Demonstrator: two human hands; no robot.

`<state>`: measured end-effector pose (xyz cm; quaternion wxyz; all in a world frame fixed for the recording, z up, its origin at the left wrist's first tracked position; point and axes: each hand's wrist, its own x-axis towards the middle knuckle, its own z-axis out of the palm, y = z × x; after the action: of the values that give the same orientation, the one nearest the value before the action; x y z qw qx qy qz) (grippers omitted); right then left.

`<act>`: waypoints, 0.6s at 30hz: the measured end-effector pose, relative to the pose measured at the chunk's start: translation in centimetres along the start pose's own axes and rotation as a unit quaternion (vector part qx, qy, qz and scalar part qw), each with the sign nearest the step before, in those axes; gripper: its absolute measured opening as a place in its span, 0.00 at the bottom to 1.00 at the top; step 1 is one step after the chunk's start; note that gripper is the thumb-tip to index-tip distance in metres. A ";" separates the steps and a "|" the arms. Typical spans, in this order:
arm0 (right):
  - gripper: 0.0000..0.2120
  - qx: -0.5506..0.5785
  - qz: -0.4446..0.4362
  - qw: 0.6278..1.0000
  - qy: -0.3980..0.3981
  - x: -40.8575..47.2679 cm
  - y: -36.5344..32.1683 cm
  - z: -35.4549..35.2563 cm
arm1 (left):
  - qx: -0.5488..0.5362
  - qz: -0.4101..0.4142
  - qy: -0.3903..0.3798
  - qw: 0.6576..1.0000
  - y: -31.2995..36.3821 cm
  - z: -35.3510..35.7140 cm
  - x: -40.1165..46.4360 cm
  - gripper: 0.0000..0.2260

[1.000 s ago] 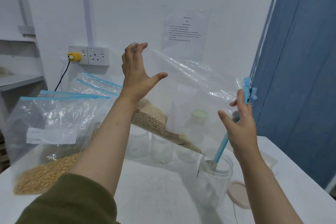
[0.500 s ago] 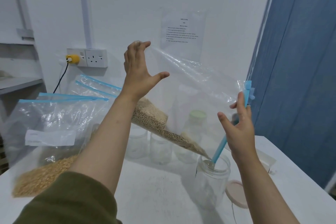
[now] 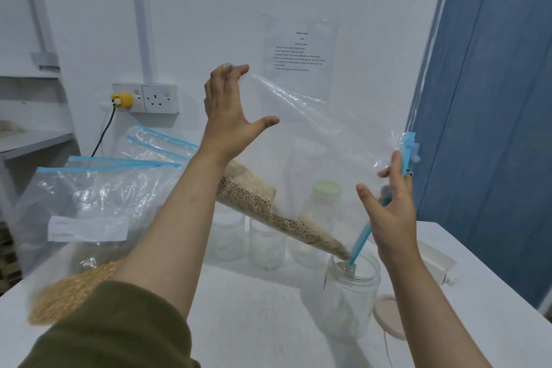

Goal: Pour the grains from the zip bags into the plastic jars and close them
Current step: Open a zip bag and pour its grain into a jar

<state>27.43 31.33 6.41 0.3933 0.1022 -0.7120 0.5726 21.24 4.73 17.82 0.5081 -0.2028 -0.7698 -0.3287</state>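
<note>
A clear zip bag (image 3: pixel 322 128) hangs tilted in the air, its blue zip edge pointing down into an open clear jar (image 3: pixel 349 296) on the white table. Pale grains (image 3: pixel 268 212) lie along the bag's lower edge and reach down to the jar's mouth. My left hand (image 3: pixel 230 116) pinches the bag's raised upper corner with its fingertips. My right hand (image 3: pixel 394 206) holds the bag's blue zip edge on the right, just above the jar. The jar's pale lid (image 3: pixel 388 317) lies flat on the table beside it.
Several more zip bags with blue strips stand at the left; the nearest one (image 3: pixel 89 218) holds golden grains. Three empty jars (image 3: pixel 265 245) stand behind the tilted bag, one with a green lid (image 3: pixel 327 188). A socket with a yellow plug (image 3: pixel 122 100) is on the wall, a blue door (image 3: pixel 493 98) to the right.
The grains have slid further down the tilted bag and now reach the jar's mouth. Both hands keep their hold on the bag.
</note>
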 end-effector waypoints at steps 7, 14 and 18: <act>0.38 0.025 0.009 1.000 0.001 0.1 0.8 -0.1 | 0.002 0.009 -0.004 1.000 0.5 0.2 0.5 0.40; 0.39 0.016 0.007 1.000 0.007 0.1 0.7 -0.3 | -0.001 0.021 -0.011 1.000 1.0 0.3 1.1 0.40; 0.39 0.008 0.007 1.000 0.007 0.1 0.5 -0.4 | -0.001 0.023 -0.014 1.000 1.0 0.4 1.2 0.41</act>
<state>27.22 31.88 6.13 0.3934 0.0962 -0.7052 0.5820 21.19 5.68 19.15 0.5049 -0.2254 -0.7715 -0.3148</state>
